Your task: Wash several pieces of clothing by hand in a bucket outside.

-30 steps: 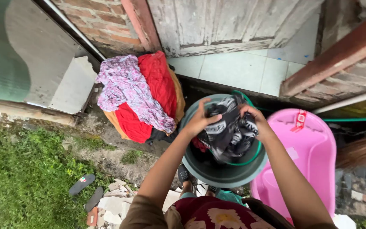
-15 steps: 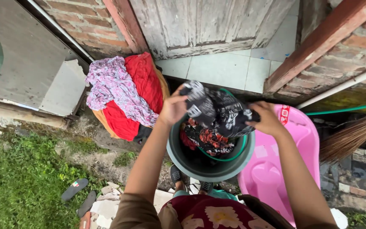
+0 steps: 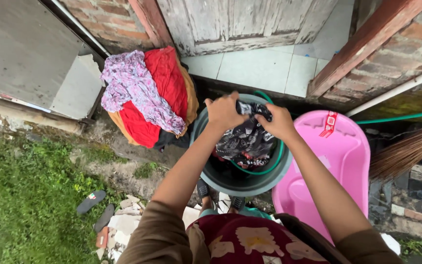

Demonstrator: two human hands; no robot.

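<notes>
Both hands' grip bunching black patterned cloth (image 3: pixel 247 139), above grey bucket (image 3: pixel 221 178)

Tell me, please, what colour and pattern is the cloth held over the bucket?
Black with white print, seen in the head view: cloth, both hands gripping its top.

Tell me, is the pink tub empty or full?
Empty: the pink tub shows only its bare moulded floor, with no clothes or visible water.
</notes>
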